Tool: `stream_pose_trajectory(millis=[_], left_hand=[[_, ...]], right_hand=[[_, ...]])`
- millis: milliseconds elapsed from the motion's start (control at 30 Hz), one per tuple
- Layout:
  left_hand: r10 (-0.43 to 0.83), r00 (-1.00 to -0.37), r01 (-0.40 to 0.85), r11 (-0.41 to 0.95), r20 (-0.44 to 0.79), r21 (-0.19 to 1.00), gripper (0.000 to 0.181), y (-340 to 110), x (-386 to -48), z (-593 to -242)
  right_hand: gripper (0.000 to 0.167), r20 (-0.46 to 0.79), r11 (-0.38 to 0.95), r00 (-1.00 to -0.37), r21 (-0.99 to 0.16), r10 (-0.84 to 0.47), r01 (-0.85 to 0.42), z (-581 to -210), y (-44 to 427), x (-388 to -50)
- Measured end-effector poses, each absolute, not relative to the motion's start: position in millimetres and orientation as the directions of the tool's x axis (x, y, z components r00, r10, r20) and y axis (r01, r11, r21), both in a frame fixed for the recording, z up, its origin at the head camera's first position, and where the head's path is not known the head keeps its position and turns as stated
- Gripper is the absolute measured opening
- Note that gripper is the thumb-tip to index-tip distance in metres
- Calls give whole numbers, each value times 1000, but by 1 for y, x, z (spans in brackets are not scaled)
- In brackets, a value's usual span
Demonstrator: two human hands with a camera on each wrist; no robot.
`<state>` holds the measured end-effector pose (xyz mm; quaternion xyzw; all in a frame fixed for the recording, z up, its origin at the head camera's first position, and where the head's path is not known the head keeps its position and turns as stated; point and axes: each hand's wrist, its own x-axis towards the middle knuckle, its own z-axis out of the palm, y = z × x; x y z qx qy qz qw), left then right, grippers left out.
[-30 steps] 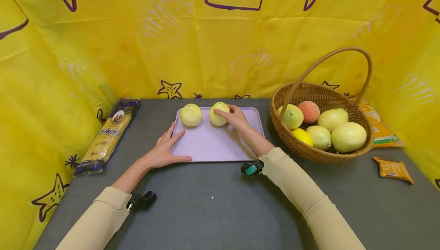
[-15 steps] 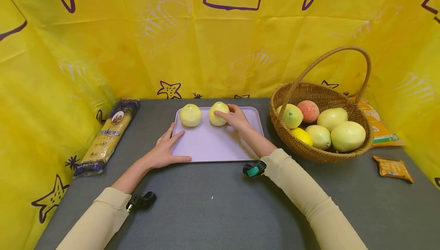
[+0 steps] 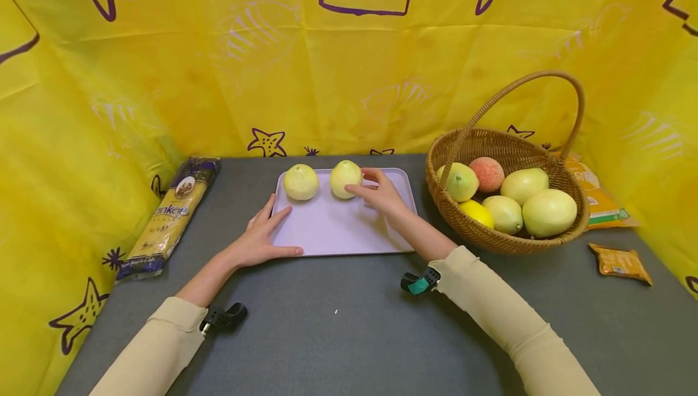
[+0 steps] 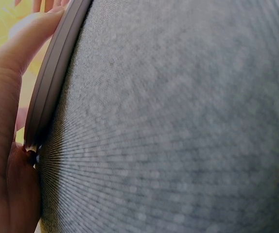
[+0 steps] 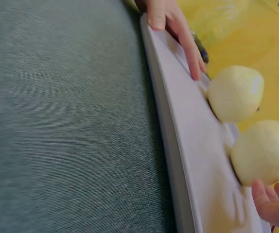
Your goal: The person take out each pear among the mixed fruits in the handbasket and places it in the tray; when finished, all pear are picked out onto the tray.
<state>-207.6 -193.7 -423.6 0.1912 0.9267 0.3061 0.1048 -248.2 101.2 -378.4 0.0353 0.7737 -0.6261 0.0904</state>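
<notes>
A lilac tray lies on the grey table, bearing two pale yellow-green round fruits that look like small pomelos. One, the left fruit, sits near the tray's back left corner. Beside it, a little apart, is the right fruit. My left hand rests at the tray's left end with fingers spread, its thumb at the front edge. In the left wrist view that thumb lies along the tray's rim. My right hand is at the right fruit's right side, fingers loose and parted; in the right wrist view its thumb is just below the fruit.
A wicker basket with a tall handle stands at the right, holding several fruits, including a peach. Behind it is an orange packet; a small orange wrapper lies in front. A pasta pack lies left. Yellow cloth surrounds the table.
My right hand has loosened from the right fruit and drawn slightly right, its forearm shifting right too. The fruit stays on the tray. My left hand has kept its place.
</notes>
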Motion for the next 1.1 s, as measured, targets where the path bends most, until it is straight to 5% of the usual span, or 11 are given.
stream_pose_trajectory(millis=[1100], left_hand=[[429,-901,306,736,-67,604,103,-193,-208,-424]], right_hand=[[65,-132,313,-931,-949,-341,20,-320,166,-158]])
